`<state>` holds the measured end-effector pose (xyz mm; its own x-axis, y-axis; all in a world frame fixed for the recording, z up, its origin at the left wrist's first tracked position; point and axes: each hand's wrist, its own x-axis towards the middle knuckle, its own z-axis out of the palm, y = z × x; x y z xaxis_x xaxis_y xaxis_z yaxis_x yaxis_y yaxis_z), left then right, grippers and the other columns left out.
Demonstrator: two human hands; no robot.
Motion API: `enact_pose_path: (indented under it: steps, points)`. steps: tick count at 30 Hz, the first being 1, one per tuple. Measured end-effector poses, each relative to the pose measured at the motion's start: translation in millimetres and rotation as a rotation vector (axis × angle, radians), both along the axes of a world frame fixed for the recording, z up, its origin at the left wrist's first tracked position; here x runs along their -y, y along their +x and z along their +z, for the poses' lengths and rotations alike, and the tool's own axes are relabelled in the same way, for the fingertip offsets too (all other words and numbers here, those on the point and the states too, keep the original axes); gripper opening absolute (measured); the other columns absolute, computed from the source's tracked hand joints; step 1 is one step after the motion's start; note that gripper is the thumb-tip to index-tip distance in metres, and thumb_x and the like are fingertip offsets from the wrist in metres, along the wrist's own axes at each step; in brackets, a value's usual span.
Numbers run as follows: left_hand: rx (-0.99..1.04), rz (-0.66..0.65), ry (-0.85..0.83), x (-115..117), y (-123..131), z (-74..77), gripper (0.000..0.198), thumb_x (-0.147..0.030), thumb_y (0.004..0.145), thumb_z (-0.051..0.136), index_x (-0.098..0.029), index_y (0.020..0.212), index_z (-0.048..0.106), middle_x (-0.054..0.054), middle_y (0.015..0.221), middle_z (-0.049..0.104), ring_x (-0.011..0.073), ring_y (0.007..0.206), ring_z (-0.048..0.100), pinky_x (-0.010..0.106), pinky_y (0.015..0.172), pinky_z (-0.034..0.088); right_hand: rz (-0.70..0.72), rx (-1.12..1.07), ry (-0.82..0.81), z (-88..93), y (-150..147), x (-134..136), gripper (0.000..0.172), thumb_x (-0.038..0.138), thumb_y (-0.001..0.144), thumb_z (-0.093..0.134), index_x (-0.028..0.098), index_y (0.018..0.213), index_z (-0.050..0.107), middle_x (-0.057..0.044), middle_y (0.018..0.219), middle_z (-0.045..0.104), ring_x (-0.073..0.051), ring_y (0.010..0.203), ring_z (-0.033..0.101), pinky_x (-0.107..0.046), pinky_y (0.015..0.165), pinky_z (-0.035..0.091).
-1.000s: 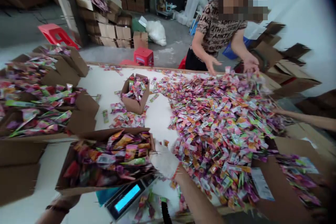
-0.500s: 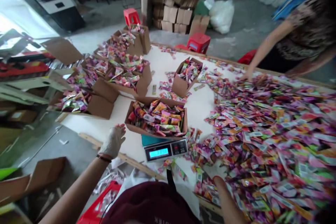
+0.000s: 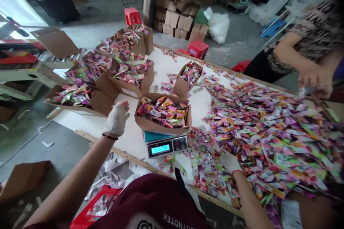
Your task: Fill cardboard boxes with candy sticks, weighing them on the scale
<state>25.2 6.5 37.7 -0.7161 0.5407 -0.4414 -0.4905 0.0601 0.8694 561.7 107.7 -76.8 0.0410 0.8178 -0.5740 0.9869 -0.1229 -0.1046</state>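
My left hand (image 3: 117,118), in a pale glove with a dark bracelet at the wrist, hovers over the white table left of a cardboard box. Its fingers are stretched out and nothing is in them. Filled with small colourful packets, that box (image 3: 150,126) rests on a digital scale (image 3: 167,146) with a lit blue display. My right hand (image 3: 229,162), also gloved, reaches into the near left edge of a wide heap of packets (image 3: 263,132). Its fingertips are hard to make out among them, so whether it grips any cannot be told.
Several packet-filled boxes (image 3: 106,94) crowd the table's left end. Behind the scale stands a smaller filled box (image 3: 181,86). Across the table a person (image 3: 309,50) holds both hands together over the heap's far edge. Red stools (image 3: 197,49) stand beyond the table.
My right hand has moved slightly forward over the packets. My left hand stays outstretched beside the box. The person opposite has drawn back from the heap and brought both hands together.
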Motion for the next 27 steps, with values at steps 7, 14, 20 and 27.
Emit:
enact_pose_path:
  steps: [7,14,20,27]
  points:
    - [-0.013,-0.018,0.041,-2.9,3.7,5.6,0.031,-0.045,0.084,0.059,-0.021,0.1,0.069,0.01,0.126,0.069,0.0244,0.116,0.061,0.038,0.1,0.043,0.0,-0.055,-0.055,14.8,11.5,8.6,0.048,0.015,0.093,0.045,0.01,0.131,0.074,-0.012,0.08,0.077,-0.022,0.074,0.071,-0.028,0.074,0.048]
    - [0.006,-0.019,0.034,10.3,0.2,0.5,0.033,-0.046,0.082,0.061,-0.02,0.101,0.069,0.012,0.128,0.068,0.0269,0.123,0.06,0.041,0.105,0.042,0.011,-0.037,-0.037,17.5,5.5,7.2,0.046,0.011,0.092,0.044,0.012,0.124,0.076,-0.018,0.106,0.079,-0.025,0.093,0.075,-0.029,0.083,0.05]
    - [0.005,0.025,0.004,23.0,-0.8,-10.3,0.038,-0.05,0.081,0.061,-0.02,0.102,0.069,0.013,0.131,0.068,0.0283,0.126,0.059,0.044,0.109,0.041,0.051,-0.035,-0.069,20.2,0.4,2.8,0.043,0.009,0.089,0.046,0.016,0.115,0.079,-0.019,0.113,0.079,-0.025,0.104,0.076,-0.029,0.089,0.051]
    - [0.045,0.03,0.036,18.7,13.7,-30.2,0.041,-0.053,0.086,0.059,-0.022,0.109,0.07,0.013,0.142,0.067,0.0307,0.136,0.056,0.047,0.113,0.04,0.114,-0.08,-0.036,49.5,-51.7,-7.0,0.039,0.022,0.078,0.062,0.02,0.113,0.079,-0.014,0.104,0.081,-0.029,0.106,0.076,-0.034,0.092,0.055]
